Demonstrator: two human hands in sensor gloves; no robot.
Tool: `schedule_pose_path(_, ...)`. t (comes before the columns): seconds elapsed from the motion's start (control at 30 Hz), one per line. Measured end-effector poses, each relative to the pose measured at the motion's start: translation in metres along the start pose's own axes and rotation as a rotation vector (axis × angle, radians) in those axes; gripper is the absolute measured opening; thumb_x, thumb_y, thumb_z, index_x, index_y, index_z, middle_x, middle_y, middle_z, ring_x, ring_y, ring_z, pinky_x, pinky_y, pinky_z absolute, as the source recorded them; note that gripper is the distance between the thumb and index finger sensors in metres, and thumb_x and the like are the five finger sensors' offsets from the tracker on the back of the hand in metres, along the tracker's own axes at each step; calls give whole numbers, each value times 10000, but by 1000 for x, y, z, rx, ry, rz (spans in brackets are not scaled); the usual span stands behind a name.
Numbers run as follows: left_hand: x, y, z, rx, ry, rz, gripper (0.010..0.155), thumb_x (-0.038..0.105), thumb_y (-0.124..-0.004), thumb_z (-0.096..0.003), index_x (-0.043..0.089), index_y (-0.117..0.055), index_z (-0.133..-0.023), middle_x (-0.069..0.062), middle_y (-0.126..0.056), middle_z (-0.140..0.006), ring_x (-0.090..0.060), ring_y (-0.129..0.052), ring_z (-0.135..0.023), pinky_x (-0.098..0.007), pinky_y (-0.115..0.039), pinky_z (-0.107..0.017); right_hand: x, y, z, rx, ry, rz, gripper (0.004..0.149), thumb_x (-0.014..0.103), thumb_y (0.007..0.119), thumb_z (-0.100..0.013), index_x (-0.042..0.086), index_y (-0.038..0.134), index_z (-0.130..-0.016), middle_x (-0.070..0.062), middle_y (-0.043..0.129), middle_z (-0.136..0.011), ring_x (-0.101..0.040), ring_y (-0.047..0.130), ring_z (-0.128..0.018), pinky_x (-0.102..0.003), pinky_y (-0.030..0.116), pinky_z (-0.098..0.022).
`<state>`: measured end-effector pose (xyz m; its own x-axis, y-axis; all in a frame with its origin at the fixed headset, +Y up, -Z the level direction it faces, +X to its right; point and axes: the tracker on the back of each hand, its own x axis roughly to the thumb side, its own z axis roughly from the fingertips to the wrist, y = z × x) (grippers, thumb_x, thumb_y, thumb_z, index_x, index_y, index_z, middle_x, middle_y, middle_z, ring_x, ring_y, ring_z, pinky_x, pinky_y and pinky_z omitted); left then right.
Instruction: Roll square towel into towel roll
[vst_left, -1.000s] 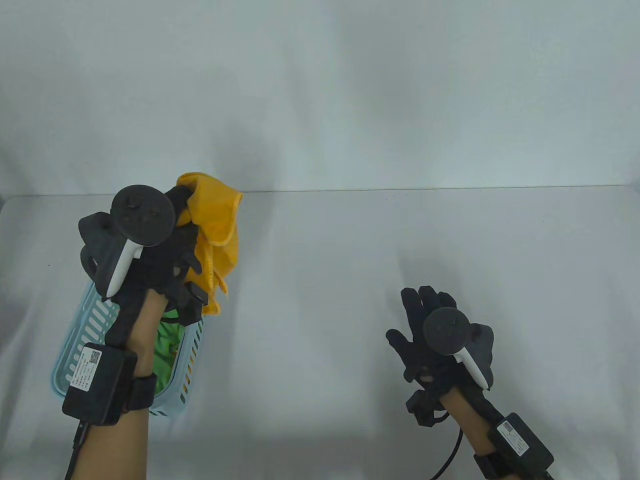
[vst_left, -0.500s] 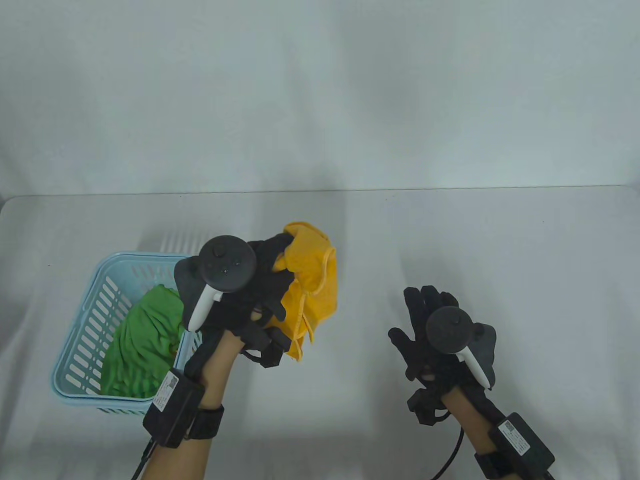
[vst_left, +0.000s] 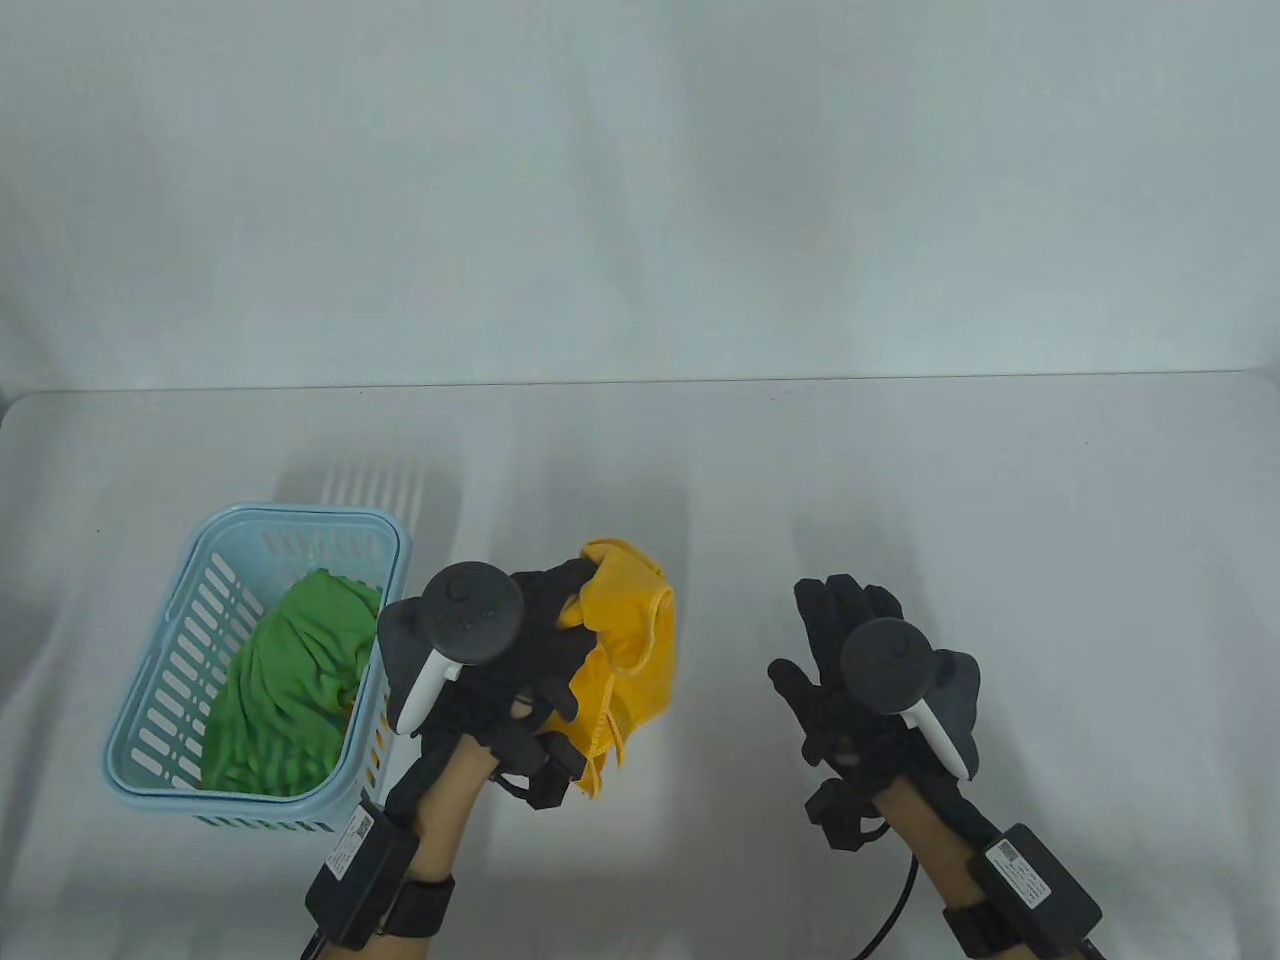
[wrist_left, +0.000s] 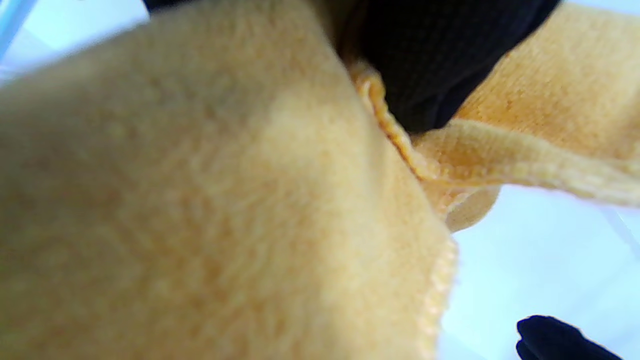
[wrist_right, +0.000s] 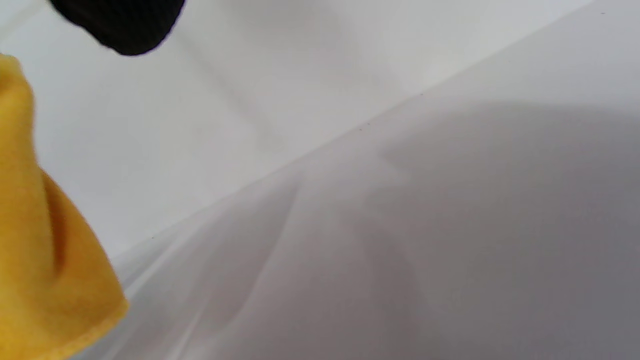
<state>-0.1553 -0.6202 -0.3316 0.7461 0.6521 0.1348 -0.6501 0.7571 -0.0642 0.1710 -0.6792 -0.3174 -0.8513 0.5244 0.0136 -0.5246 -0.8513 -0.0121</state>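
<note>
Left hand (vst_left: 520, 660), lower centre-left of the table view, grips the yellow towel (vst_left: 625, 665) in a bunch, fingers curled into the cloth; towel hangs crumpled from the fist, folds doubled over, hemmed edge dangling toward the bottom of the frame. Whether its lowest fold touches the table (vst_left: 1000, 480) cannot be told. Left wrist view is almost filled with yellow pile and a stitched hem, a dark fingertip pressed into it. Right hand (vst_left: 860, 670), lower right, is spread and empty, fingers straight, apart from the towel. Blue basket (vst_left: 160, 680) at lower left holds a green cloth (vst_left: 290, 680), just beside the left forearm. Risks, as judged: the towel goes down wadded, so any roll starts on creases and comes out lopsided; a corner stays folded under unless the free hand finds an edge first; the left arm could nudge the basket; loose cloth may slip from a bunched grip.
</note>
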Motion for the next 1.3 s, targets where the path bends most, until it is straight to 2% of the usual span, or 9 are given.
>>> schedule_pose_path(0.17, -7, 0, 0, -1, 19, 1, 626, 282, -867, -384, 271, -676, -980, 9, -768, -856, -167, -956, -620, -405, -856, -540, 20, -1, 11, -41, -148, -31, 761, 571, 718, -341, 444, 315, -975, 124, 309, -1118, -307, 265, -1097, -621, 335, -756)
schedule_pose_path(0.4, -6, -14, -3, -29, 20, -61, 623, 281, -867, -384, 269, -682, -978, 10, -769, -855, -167, -957, -619, -408, -854, -541, 64, 0, 41, -154, -474, 19, 718, 492, 787, -336, 408, 422, -948, 127, 444, -1065, -262, 431, -1061, -575, 440, -750)
schedule_pose_path(0.5, -3, -21, -4, -43, 19, -86, 623, 280, -867, -383, 269, -682, -978, 8, -769, -855, -168, -957, -619, -407, -855, -541, 80, 5, 54, -203, -583, 82, 692, 440, 816, -336, 396, 464, -930, 120, 482, -1039, -246, 475, -1034, -557, 456, -747)
schedule_pose_path(0.6, 2, -27, -5, -66, 4, -104, 624, 279, -868, -382, 269, -682, -978, 8, -770, -854, -169, -957, -618, -408, -856, -539, 95, 12, 64, -283, -665, 254, 699, 407, 849, -327, 388, 480, -920, 120, 457, -1029, -235, 452, -1021, -532, 451, -749)
schedule_pose_path(0.73, 7, -36, -5, -99, -14, -113, 623, 277, -868, -383, 265, -685, -978, 6, -770, -854, -171, -957, -618, -410, -855, -538, 103, 21, 69, -382, -721, 451, 713, 391, 883, -312, 388, 494, -909, 131, 411, -1021, -224, 386, -1020, -510, 412, -759)
schedule_pose_path(0.9, 18, -46, -4, -143, -57, -135, 624, 276, -869, -382, 267, -684, -977, 6, -772, -853, -172, -958, -617, -412, -855, -538, 104, 28, 63, -409, -731, 566, 663, 387, 894, -306, 384, 554, -875, 127, 454, -985, -217, 427, -986, -499, 422, -754)
schedule_pose_path(1.0, 23, -53, -2, -178, -84, -142, 623, 274, -870, -381, 265, -688, -977, 6, -774, -852, -172, -959, -615, -411, -856, -536, 100, 28, 58, -410, -701, 550, 606, 386, 889, -309, 374, 599, -841, 120, 499, -953, -219, 469, -955, -497, 435, -748)
schedule_pose_path(1.13, 27, -59, -1, -190, -99, -176, 625, 273, -870, -381, 266, -685, -978, 6, -772, -853, -173, -958, -617, -413, -854, -539, 96, 26, 52, -393, -662, 508, 438, 399, 848, -329, 363, 720, -747, 111, 587, -904, -226, 550, -911, -502, 472, -733)
schedule_pose_path(1.3, 27, -65, -6, -194, -114, -255, 628, 273, -864, -384, 270, -677, -983, 10, -763, -862, -172, -951, -629, -414, -847, -550, 91, 28, 45, -334, -627, 466, 408, 440, 807, -338, 354, 746, -731, 100, 665, -863, -232, 628, -872, -510, 518, -716)
